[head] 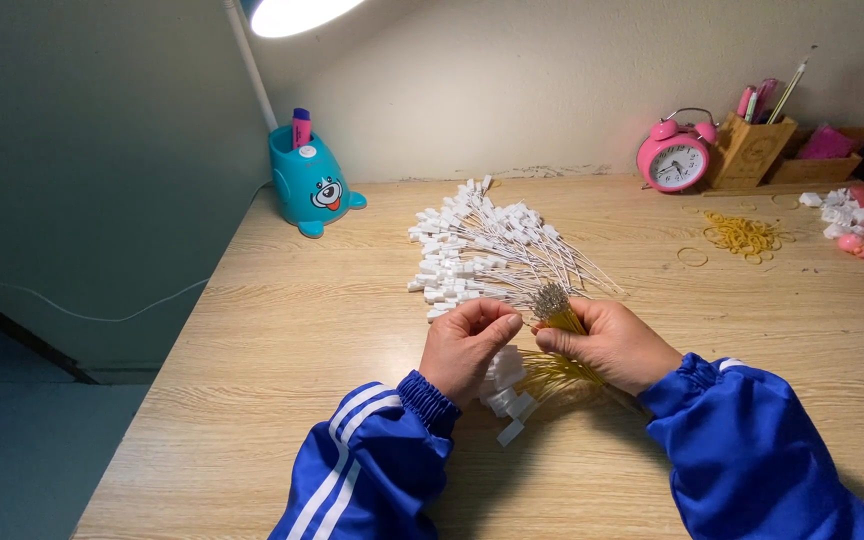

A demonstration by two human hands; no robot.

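Currently both hands meet near the middle of the wooden tabletop (pixel 282 330). Right hand (pixel 614 343): fingers clenched around a bundle of thin yellow ties (pixel 558 318), tips up, metal-looking ends bunched at the top. Left hand (pixel 464 345): fingers pinched at the same bundle, just beside the right hand, touching it near the top. Small white tags (pixel 508 392) hang below the left hand, a few lying on the tabletop between the wrists.

Just beyond the hands: fanned pile of white tagged ties (pixel 472 250) lying flat, tags toward the left, thin ends converging toward the hands.

Far left: teal animal-shaped pen holder (pixel 309 182) with a marker in it, next to a lamp stem. Far right by the wall: pink alarm clock (pixel 674 155), wooden organiser (pixel 752 150) with pens, heap of yellow rubber bands (pixel 742 236) well apart from the hands. Both sleeves blue with white stripes.
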